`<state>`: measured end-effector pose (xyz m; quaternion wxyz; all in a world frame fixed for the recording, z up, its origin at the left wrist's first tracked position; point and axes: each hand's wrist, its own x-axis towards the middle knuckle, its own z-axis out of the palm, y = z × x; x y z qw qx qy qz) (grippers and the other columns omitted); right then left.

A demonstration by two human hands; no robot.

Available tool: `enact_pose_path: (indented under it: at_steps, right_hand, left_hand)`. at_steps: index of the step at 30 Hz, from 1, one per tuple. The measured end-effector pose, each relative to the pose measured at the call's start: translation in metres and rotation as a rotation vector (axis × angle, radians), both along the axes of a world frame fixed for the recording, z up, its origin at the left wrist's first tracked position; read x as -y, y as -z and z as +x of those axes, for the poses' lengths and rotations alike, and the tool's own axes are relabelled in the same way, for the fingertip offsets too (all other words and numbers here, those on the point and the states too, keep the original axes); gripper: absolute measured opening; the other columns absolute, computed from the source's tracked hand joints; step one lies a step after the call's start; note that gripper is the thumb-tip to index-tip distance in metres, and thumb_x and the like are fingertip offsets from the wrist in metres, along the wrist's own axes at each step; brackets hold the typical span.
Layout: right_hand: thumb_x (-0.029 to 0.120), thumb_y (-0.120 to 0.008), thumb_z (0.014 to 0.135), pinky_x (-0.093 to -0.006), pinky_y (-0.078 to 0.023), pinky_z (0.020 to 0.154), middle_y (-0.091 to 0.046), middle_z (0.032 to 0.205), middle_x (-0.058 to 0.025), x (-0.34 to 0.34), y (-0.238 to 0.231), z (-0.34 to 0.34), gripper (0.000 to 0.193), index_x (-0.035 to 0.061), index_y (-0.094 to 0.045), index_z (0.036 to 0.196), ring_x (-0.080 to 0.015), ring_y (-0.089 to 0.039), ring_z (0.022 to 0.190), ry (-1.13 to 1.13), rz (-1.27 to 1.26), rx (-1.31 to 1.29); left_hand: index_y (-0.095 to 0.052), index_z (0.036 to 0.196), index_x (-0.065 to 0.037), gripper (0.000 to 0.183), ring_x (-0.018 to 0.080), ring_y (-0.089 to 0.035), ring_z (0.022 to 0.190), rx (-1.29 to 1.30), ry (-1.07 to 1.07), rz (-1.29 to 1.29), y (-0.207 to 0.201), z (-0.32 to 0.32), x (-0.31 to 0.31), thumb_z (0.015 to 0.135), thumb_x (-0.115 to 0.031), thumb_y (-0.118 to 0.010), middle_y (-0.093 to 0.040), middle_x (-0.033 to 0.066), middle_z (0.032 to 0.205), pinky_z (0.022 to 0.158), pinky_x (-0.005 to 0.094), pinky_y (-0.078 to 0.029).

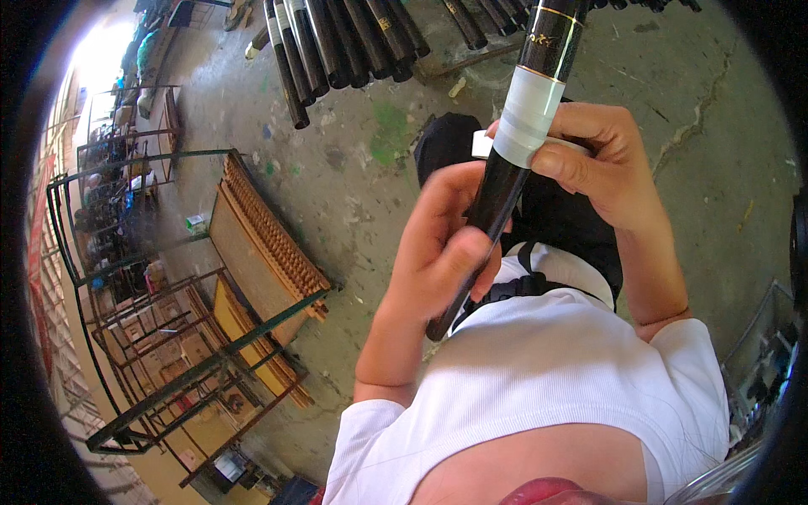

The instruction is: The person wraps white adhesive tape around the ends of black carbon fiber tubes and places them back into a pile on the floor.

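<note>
A long glossy black pole (pixel 501 192) with thin gold rings slants from the top of the view down toward my waist. White tape (pixel 528 111) is wrapped around its middle in a smooth band. Below that band, my left hand (pixel 450 231) is closed around the pole, thumb on top. My right hand (pixel 593 160) pinches at the band's lower edge, its thumb against the tape and its fingers partly hidden behind the pole. A white piece (pixel 482 144), which looks like part of a tape roll, sticks out on the pole's left side.
Several similar black poles (pixel 345 42) lie side by side at the far end, with more beside them. On the left stand dark metal racks (pixel 160 412) and a wooden board with a ridged edge (pixel 265 244). The concrete floor (pixel 345 168) has green paint stains.
</note>
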<state>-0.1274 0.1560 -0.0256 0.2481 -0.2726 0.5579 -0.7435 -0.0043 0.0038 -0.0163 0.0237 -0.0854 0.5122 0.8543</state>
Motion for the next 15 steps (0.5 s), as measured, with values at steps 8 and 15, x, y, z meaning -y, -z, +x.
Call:
enact_pose_path:
  at_steps: [8,15]
  right_hand:
    - [0.011,-0.066,0.083,-0.0201,-0.045,0.068,-0.065,0.085,-0.0014,-0.008,-0.002,-0.004,0.025,-0.0011,-0.066,0.105,-0.0056,-0.056,0.077,-0.116,-0.045,0.057]
    - [0.012,-0.065,0.083,-0.0206,-0.044,0.068,-0.064,0.082,-0.0012,-0.004,-0.007,0.001,0.021,-0.0009,-0.067,0.100,-0.0054,-0.055,0.077,0.105,0.062,0.013]
  left_hand:
    - [-0.046,0.112,0.002,0.049,0.0119,-0.055,0.057,-0.034,0.131,-0.013,0.012,0.001,0.003,0.080,-0.025,-0.071,-0.059,0.0129,0.085,0.044,0.0205,-0.041]
    - [-0.041,0.117,0.002,0.058,0.0116,-0.055,0.057,-0.295,-0.180,-0.790,0.013,0.000,-0.014,0.075,-0.019,-0.076,-0.052,0.0093,0.098,0.046,0.0208,-0.043]
